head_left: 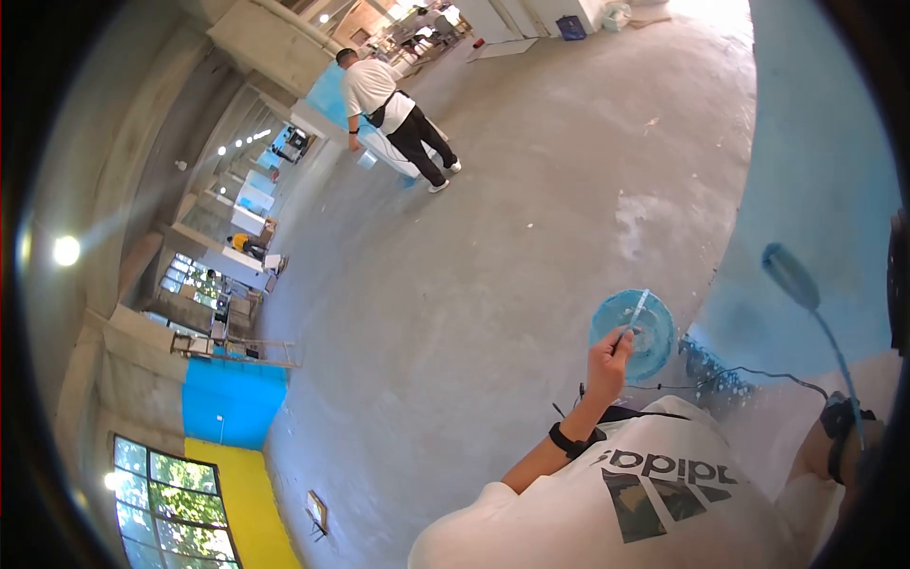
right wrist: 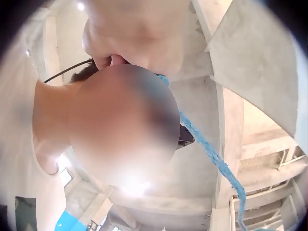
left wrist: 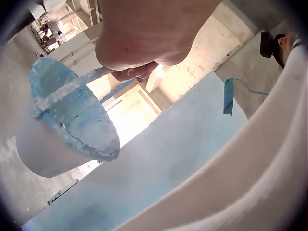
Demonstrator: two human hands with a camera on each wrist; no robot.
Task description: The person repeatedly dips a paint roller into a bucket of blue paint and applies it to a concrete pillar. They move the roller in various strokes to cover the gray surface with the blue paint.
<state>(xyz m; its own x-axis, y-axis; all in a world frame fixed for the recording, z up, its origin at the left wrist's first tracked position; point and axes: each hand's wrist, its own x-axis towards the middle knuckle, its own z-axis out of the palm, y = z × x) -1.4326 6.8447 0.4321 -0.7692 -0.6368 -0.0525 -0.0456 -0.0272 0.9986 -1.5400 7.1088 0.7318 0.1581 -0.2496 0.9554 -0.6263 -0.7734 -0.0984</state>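
Note:
My left hand (head_left: 607, 365) grips the paint-crusted strap handle (left wrist: 72, 89) of a bucket (left wrist: 53, 144). Light blue paint coats the bucket's rim and inside; in the left wrist view the bucket hangs tilted below the fingers. On the other side, my right hand (right wrist: 134, 38) holds a paint roller by its handle, the grip itself hidden in the palm. From that hand runs the roller's blue-smeared rod (right wrist: 207, 144). In the head view its blue roller sleeve (head_left: 791, 275) is raised in front of the light blue wall (head_left: 815, 142).
Bare concrete floor (head_left: 493, 284) stretches ahead, with paint splashes at the wall's foot. A dark cable (head_left: 758, 372) crosses near my body. Another person (head_left: 384, 100) stands farther off by a blue and white panel. A small framed object (head_left: 318, 512) lies near the yellow wall (head_left: 237, 484).

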